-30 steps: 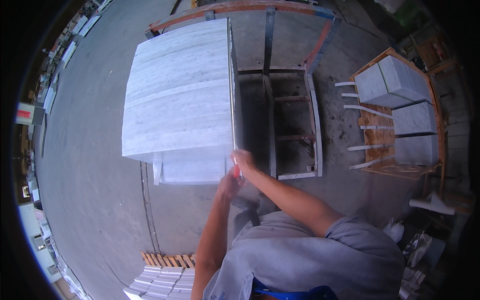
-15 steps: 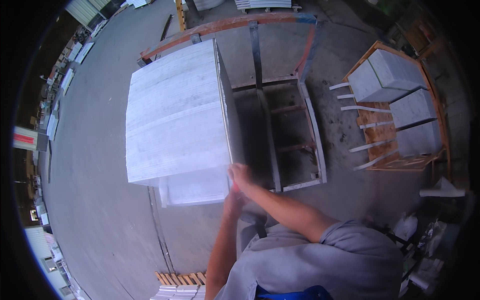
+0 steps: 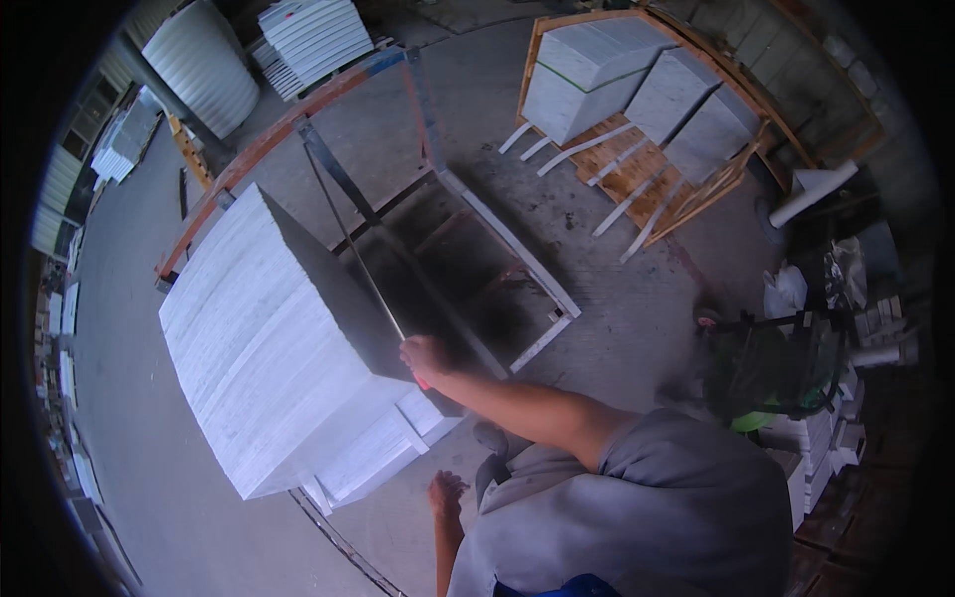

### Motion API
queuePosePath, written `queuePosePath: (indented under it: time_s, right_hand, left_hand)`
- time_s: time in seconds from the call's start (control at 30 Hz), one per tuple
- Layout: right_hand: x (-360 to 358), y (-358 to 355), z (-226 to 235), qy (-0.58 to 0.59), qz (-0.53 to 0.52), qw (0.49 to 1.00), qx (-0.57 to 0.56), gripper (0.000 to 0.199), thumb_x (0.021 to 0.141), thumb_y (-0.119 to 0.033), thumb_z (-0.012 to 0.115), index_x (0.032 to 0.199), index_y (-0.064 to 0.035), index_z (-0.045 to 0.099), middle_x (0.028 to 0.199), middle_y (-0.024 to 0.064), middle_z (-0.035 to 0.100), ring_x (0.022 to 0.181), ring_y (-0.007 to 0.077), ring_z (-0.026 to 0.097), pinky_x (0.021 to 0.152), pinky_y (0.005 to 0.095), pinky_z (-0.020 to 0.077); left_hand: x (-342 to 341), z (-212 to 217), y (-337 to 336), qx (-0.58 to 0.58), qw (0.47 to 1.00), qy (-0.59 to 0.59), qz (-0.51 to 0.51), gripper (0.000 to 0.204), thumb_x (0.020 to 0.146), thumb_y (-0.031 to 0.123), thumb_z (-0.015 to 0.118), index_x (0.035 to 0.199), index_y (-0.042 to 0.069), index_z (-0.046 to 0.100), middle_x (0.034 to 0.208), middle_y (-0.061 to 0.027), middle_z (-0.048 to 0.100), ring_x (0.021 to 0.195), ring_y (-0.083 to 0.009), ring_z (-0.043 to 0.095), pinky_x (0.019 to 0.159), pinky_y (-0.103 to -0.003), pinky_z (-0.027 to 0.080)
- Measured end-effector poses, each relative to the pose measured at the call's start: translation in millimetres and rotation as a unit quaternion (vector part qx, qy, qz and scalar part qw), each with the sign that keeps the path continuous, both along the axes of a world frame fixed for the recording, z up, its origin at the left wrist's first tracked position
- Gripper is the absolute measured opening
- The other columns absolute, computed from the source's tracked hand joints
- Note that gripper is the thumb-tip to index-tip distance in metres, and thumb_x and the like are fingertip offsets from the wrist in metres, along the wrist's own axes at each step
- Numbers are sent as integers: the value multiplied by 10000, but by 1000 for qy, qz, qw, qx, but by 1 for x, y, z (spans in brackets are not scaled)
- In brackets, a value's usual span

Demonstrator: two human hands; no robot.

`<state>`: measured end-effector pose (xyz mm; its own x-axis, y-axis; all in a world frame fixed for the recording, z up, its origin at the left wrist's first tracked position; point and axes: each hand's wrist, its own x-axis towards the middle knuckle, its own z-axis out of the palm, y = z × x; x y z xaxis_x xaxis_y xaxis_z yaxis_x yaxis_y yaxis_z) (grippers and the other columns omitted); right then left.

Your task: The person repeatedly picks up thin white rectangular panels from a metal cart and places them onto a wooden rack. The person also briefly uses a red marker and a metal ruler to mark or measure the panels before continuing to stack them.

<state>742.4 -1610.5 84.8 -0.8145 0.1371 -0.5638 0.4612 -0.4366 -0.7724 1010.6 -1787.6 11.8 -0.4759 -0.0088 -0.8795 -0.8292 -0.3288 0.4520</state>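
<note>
My right hand [image 3: 426, 356] is closed on a tape measure, whose red case [image 3: 422, 382] shows just below the fingers. Its long thin blade [image 3: 366, 269] runs out from the hand toward the far upper left, alongside a stack of white stone slabs [image 3: 264, 333]. That hand is beside the stack's right side, near its front corner. My left hand [image 3: 448, 493] hangs apart from the stack, lower down, holding nothing, with its fingers loosely spread. A white strip [image 3: 413, 428] lies across the lower front part of the stack.
A metal frame rack [image 3: 507, 254] with a reddish rail [image 3: 269, 139] stands beside the stack. At the far right a wooden crate [image 3: 607, 149] holds large stone blocks, with pale straps hanging out. A dark cart [image 3: 786, 363] stands at right. Beyond the rack is a white roll [image 3: 204, 65].
My view has swung to the right. My left hand has come away from my right hand and dropped lower. The tape blade now shows stretched out along the stack.
</note>
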Motion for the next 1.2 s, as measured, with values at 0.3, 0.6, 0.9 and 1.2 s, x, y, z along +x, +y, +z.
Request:
queuePosePath:
  time_s: [0.3,0.6,0.9,1.2]
  right_hand:
    - [160,135,-63,-78,-149,975,143,170,825,-155,550,783,-18,643,589,32,589,496,98,543,454,236,433]
    - [271,279,-124,-158,-291,901,280,153,806,-116,581,693,-27,633,594,44,602,490,124,546,447,246,433]
    - [296,421,-137,-141,-405,886,178,148,789,-101,531,716,-5,617,622,73,602,502,134,545,459,262,455]
    - [268,563,-129,-183,-439,866,156,146,801,-97,530,750,-10,636,640,68,622,536,125,569,500,258,487]
  left_hand:
    - [53,-45,-38,-61,985,-49,-152,354,879,317,469,943,-30,490,655,-145,570,446,-244,560,413,-339,459]
    - [13,-63,-11,-83,964,-19,-251,304,873,301,490,880,-3,485,594,-127,549,403,-226,538,363,-343,464]
    - [1,-39,98,-153,960,4,-233,259,883,277,467,858,19,467,571,-109,524,375,-206,499,346,-333,442]
    - [54,-100,155,-291,670,222,-646,213,832,227,486,846,31,566,672,-150,609,584,-284,597,531,-397,471]
